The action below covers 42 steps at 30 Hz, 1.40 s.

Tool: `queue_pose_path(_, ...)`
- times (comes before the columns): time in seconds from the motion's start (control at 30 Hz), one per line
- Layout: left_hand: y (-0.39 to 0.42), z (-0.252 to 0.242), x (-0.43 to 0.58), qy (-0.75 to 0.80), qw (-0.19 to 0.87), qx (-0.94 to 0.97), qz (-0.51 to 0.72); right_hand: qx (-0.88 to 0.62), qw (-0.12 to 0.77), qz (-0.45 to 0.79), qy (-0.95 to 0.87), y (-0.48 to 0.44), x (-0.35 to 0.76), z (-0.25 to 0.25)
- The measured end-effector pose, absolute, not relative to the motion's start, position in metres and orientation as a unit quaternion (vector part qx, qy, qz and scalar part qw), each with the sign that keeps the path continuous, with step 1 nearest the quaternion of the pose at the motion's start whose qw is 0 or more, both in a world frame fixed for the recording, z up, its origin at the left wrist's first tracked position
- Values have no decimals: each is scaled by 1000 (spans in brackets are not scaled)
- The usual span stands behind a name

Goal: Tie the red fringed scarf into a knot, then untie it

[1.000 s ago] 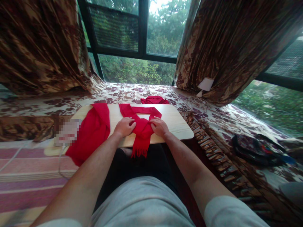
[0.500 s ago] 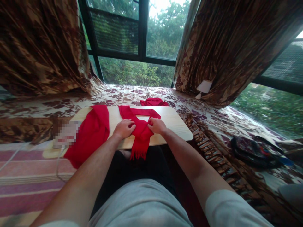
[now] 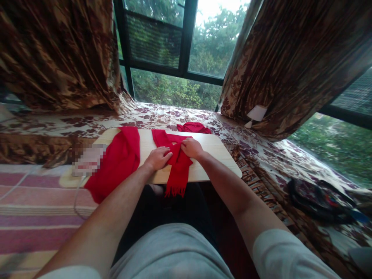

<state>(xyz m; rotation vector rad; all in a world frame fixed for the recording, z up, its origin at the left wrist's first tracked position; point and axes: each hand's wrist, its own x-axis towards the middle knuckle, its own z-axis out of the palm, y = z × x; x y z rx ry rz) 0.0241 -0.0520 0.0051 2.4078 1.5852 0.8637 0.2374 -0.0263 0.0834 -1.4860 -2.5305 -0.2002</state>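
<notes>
My left hand [image 3: 158,158] lies flat, fingers open, pressing the red scarf [image 3: 180,172] where it crosses itself on the wooden board [image 3: 216,155]. My right hand [image 3: 192,148] is curled shut, pinching a fold just beside. The knit looks soft, light and limp, best taken at a fold. Its fringe overhangs the near edge. There is bare wood to the right and a second scarf [image 3: 120,161] to the left.
</notes>
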Motion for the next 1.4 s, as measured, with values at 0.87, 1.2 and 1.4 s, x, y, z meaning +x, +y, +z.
queue_pose_path(0.87, -49, 7, 22, 522, 73, 808, 263, -514, 470, 195, -691, 16, 238, 89)
queue_pose_path(1.2, -56, 14, 24, 515, 88, 809, 271, -379, 420, -12, -824, -17, 238, 113)
queue_pose_path(1.4, -58, 18, 26, 500, 97, 809, 292, -428, 446, 147, -772, -29, 228, 125)
